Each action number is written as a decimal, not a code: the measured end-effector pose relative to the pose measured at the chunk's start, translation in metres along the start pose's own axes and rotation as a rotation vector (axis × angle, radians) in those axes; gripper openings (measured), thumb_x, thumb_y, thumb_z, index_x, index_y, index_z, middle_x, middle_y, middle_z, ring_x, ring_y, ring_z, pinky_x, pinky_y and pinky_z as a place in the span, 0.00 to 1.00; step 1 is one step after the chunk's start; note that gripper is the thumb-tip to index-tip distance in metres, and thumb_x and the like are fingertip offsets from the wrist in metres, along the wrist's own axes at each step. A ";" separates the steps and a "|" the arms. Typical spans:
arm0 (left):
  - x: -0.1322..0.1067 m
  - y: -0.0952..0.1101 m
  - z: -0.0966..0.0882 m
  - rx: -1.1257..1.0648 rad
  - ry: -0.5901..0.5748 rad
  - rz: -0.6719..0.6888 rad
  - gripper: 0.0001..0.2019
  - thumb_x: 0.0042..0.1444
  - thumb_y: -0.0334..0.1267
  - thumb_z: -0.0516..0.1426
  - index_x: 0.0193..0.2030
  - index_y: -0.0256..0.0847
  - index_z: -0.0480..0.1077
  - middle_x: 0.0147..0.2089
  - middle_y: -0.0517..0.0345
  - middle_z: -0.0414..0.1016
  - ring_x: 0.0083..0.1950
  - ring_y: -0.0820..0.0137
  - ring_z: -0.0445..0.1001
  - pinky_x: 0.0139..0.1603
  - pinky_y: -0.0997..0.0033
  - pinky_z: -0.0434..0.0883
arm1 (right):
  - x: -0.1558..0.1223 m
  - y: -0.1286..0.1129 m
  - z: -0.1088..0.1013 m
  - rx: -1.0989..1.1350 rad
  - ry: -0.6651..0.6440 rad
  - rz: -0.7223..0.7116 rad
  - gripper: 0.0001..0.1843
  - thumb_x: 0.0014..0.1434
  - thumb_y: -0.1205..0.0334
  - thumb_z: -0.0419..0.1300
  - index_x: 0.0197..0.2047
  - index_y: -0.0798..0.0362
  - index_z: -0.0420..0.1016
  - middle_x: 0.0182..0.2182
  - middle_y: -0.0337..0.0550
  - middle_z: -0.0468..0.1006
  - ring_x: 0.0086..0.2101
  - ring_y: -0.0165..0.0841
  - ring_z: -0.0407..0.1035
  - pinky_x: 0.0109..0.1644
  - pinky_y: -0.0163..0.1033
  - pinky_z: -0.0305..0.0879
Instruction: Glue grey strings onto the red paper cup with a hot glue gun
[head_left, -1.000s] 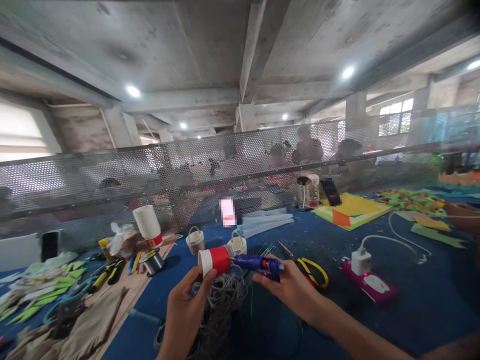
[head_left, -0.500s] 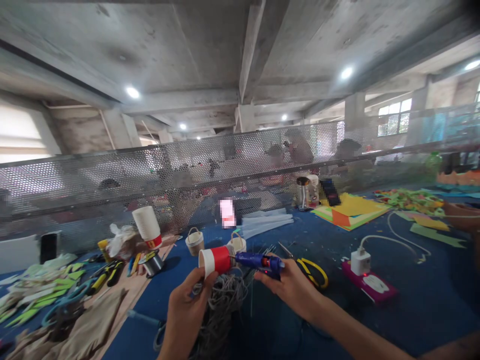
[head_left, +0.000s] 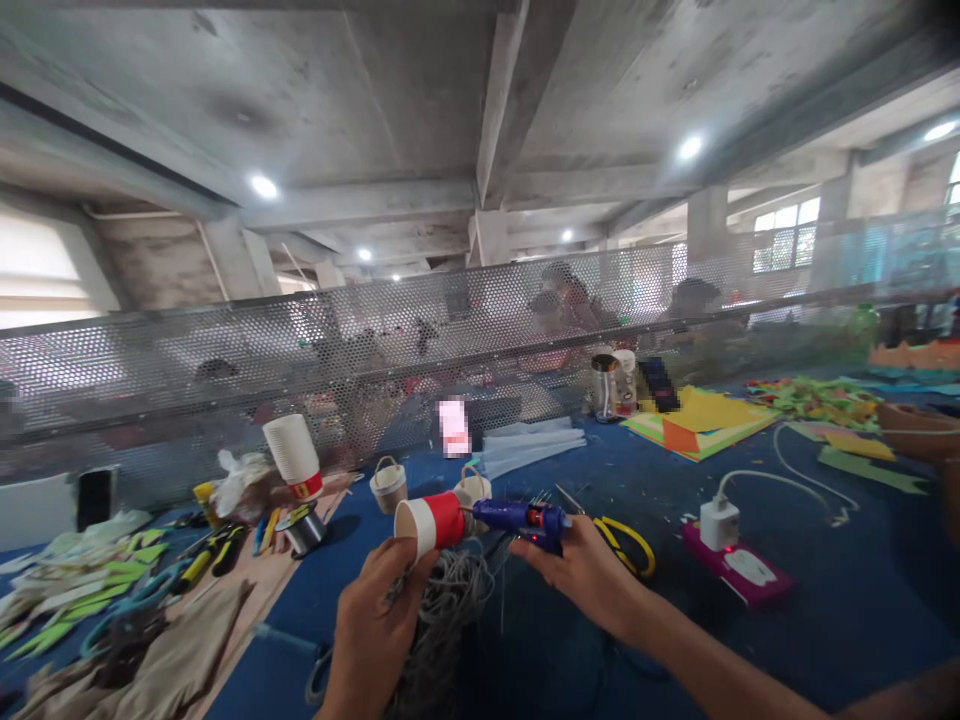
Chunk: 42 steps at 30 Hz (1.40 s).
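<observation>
Over the flat blue table (head_left: 667, 470), a white paper cup with a wide red band (head_left: 439, 521) was held on its side between two hands. Its long line ran from left to right, with the wide mouth at the left and the small end at the right. At the mouth, the cup was pinched between the thumb and fingers of the left hand (head_left: 375, 610), so this hand was the nearer one. The small end was faced by the tip of a blue plastic glue gun (head_left: 521, 518); whether it was touched could not be told. The gun's handle was wrapped by the fingers of the right hand (head_left: 592, 565), which was kept apart from the cup.

From left to right, one flat black phone (head_left: 96, 495) was seen, then one tall stack of white paper cups (head_left: 291, 447), packed too tightly to be counted. Next came one round spool of silver wire (head_left: 304, 528). Two small pale buckets with looped handles (head_left: 388, 488) were set behind the held cup, the right one partly hidden. One loose heap of grey string (head_left: 454, 600) was seen below it. Farther right were one pair of yellow-handled metal scissors (head_left: 637, 548) and one purple power block (head_left: 761, 585), with one square white plug (head_left: 718, 524) on it.
</observation>
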<state>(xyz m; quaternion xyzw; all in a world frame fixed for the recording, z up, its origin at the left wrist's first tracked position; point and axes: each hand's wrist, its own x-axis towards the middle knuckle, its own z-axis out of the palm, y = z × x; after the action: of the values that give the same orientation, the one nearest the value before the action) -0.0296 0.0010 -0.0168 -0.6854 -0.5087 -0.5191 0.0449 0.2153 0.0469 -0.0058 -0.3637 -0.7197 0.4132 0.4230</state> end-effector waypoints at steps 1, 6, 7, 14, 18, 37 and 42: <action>0.000 -0.002 0.001 0.003 -0.002 0.013 0.06 0.59 0.40 0.59 0.39 0.40 0.75 0.38 0.58 0.76 0.38 0.69 0.73 0.42 0.75 0.69 | 0.000 0.000 0.000 -0.003 -0.001 0.002 0.18 0.58 0.46 0.61 0.36 0.55 0.73 0.18 0.32 0.62 0.20 0.26 0.56 0.22 0.31 0.53; -0.002 -0.008 0.003 0.046 0.030 0.088 0.05 0.59 0.39 0.60 0.38 0.42 0.75 0.38 0.56 0.77 0.40 0.67 0.74 0.43 0.72 0.70 | 0.000 -0.001 -0.002 -0.027 0.004 0.025 0.17 0.58 0.47 0.61 0.35 0.55 0.74 0.17 0.31 0.61 0.19 0.25 0.55 0.21 0.30 0.53; -0.002 -0.007 0.003 0.057 0.037 0.102 0.04 0.59 0.39 0.59 0.37 0.42 0.75 0.38 0.56 0.78 0.40 0.66 0.74 0.43 0.71 0.70 | 0.001 -0.001 -0.002 -0.036 0.004 0.023 0.17 0.58 0.47 0.61 0.35 0.55 0.74 0.17 0.32 0.61 0.19 0.25 0.55 0.21 0.30 0.53; -0.001 -0.005 0.002 0.164 0.033 0.206 0.04 0.61 0.36 0.58 0.36 0.42 0.74 0.38 0.55 0.78 0.40 0.65 0.75 0.43 0.69 0.70 | 0.002 -0.001 -0.003 -0.063 0.014 0.045 0.19 0.58 0.45 0.60 0.34 0.55 0.74 0.17 0.33 0.64 0.20 0.26 0.58 0.21 0.30 0.55; 0.000 -0.004 0.001 0.171 0.055 0.265 0.04 0.60 0.35 0.58 0.36 0.41 0.74 0.38 0.54 0.78 0.40 0.66 0.75 0.43 0.69 0.71 | 0.002 -0.001 -0.003 -0.052 0.010 0.040 0.20 0.58 0.44 0.59 0.36 0.55 0.75 0.18 0.33 0.64 0.20 0.26 0.58 0.22 0.30 0.56; -0.001 -0.002 0.000 0.187 0.052 0.242 0.04 0.60 0.35 0.58 0.36 0.40 0.74 0.37 0.54 0.78 0.40 0.65 0.75 0.43 0.69 0.70 | 0.000 0.000 -0.004 -0.011 -0.013 0.044 0.20 0.58 0.44 0.60 0.37 0.55 0.74 0.18 0.33 0.64 0.20 0.26 0.59 0.21 0.29 0.56; -0.001 -0.001 0.000 0.161 0.067 0.183 0.05 0.60 0.38 0.59 0.35 0.41 0.74 0.37 0.56 0.78 0.39 0.66 0.75 0.43 0.71 0.69 | 0.000 -0.002 -0.004 -0.019 -0.008 0.032 0.18 0.58 0.45 0.60 0.35 0.54 0.73 0.19 0.33 0.65 0.19 0.25 0.59 0.21 0.29 0.55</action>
<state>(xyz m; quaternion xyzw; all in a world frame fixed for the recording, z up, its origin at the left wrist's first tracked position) -0.0301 0.0010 -0.0177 -0.7054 -0.4823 -0.4930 0.1638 0.2190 0.0472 -0.0023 -0.3777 -0.7194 0.4144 0.4100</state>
